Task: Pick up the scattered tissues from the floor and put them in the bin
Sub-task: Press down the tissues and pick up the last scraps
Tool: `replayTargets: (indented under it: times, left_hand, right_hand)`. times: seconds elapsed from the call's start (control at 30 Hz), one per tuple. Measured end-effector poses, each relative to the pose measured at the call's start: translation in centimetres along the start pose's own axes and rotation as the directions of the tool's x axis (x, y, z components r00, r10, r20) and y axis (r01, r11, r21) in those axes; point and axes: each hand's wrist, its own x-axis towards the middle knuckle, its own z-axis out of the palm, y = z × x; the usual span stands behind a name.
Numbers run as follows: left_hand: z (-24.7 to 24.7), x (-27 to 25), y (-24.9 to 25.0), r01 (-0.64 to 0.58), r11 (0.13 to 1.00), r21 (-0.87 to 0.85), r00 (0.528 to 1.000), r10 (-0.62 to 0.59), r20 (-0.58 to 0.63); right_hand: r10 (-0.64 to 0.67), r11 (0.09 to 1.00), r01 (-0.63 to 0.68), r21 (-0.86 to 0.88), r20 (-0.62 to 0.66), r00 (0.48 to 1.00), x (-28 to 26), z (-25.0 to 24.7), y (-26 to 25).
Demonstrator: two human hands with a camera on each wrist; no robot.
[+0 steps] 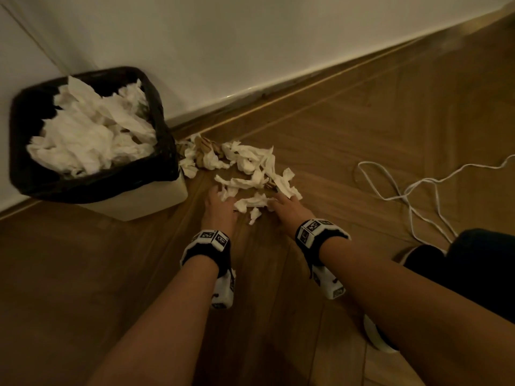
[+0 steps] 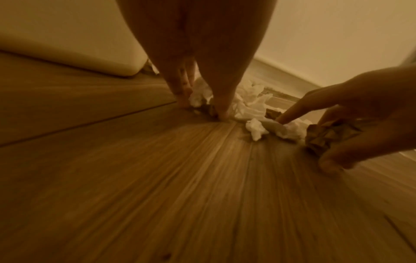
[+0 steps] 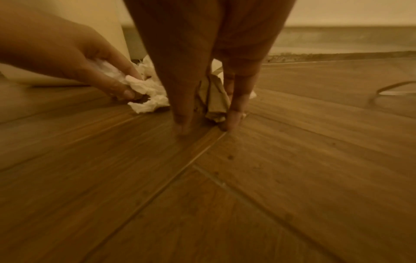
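Scattered white tissues [image 1: 250, 165], mixed with bits of brown crumpled paper, lie on the wooden floor to the right of the bin [image 1: 145, 196]. The bin has a black liner and is heaped with white tissues. Both hands are down at the near edge of the pile. My left hand [image 1: 223, 196] pinches a white tissue [image 3: 139, 85] between thumb and fingers, low on the floor. My right hand [image 1: 281, 201] curls round a brown crumpled paper [image 3: 213, 99], its index finger stretched onto a white tissue [image 2: 274, 128]. In the left wrist view the left hand [image 2: 201, 108] touches the boards.
A white wall and skirting board [image 1: 250, 98] run behind the bin and the pile. A white cable [image 1: 412, 190] loops over the floor at the right. My dark-clad leg [image 1: 479, 274] and a shoe [image 1: 376, 338] sit at the lower right. Bare boards lie in front of me.
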Motion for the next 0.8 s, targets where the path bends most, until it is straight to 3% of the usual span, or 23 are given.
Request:
replayTargets:
  times: [0.3, 0.37, 0.43, 0.5, 0.6, 0.67, 0.8]
  left_hand:
    - [0.4, -0.1, -0.1, 0.184, 0.948, -0.261, 0.983, -0.173, 0.063]
    - [0.6, -0.3, -0.1, 0.167, 0.925, -0.341, 0.986, -0.165, 0.034]
    - [0.6, -0.4, -0.2, 0.181, 0.905, -0.386, 0.982, -0.185, 0.027]
    - [0.5, -0.3, -0.3, 0.22, 0.856, -0.468, 0.971, -0.24, 0.017]
    - [0.0, -0.1, 0.2, 0.254, 0.728, -0.637, 0.948, -0.318, 0.015]
    - [-0.5, -0.1, 0.5, 0.232, 0.701, -0.675, 0.946, -0.324, -0.011]
    - [-1.1, 0.0, 0.4, 0.234, 0.785, -0.574, 0.95, -0.309, -0.035]
  right_hand:
    - [0.091, 0.996, -0.091, 0.019, 0.02, 0.996, 0.0, 0.5, -0.9]
    - [0.152, 0.976, -0.154, 0.153, 0.026, 0.988, -0.1, 0.6, -0.6]
    - [0.268, 0.898, -0.244, 0.365, -0.014, 0.963, -0.2, 0.9, 0.0]
    - [0.394, 0.692, -0.298, 0.658, 0.002, 0.919, -0.3, 1.2, 1.0]
    - [0.456, 0.183, -0.27, 0.945, 0.162, 0.875, -0.8, 1.2, 2.1]
    - [0.448, 0.001, -0.253, 0.967, 0.226, 0.865, -1.2, 1.0, 2.6]
    - [0.354, -0.276, -0.253, 0.927, 0.343, 0.87, -1.7, 0.7, 2.4]
